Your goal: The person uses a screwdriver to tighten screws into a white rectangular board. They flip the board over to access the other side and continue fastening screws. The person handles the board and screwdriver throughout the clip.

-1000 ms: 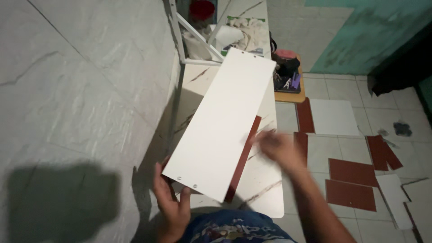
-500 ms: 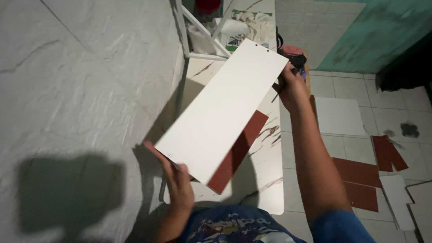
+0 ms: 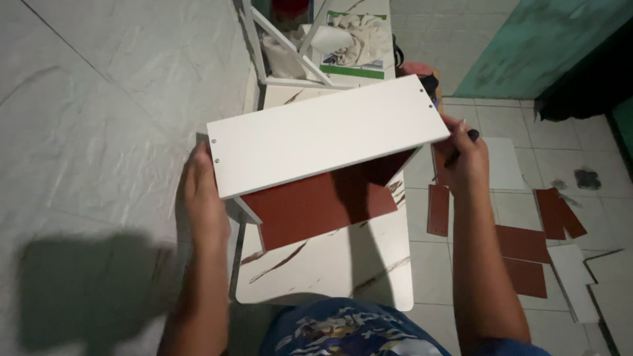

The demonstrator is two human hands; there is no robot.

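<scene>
1. Left hand fingers wrap the near-left short end of the white panel; right hand fingers pinch its far-right end.
2. Panel's long axis spans between both hands, held above the tabletop.
3. Red-brown board lies directly beneath.

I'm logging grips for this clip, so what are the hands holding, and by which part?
Both hold one long white board by its short ends: left hand at the near-left end, right hand at the far-right end, which also holds a dark object, seemingly a tool.
</scene>
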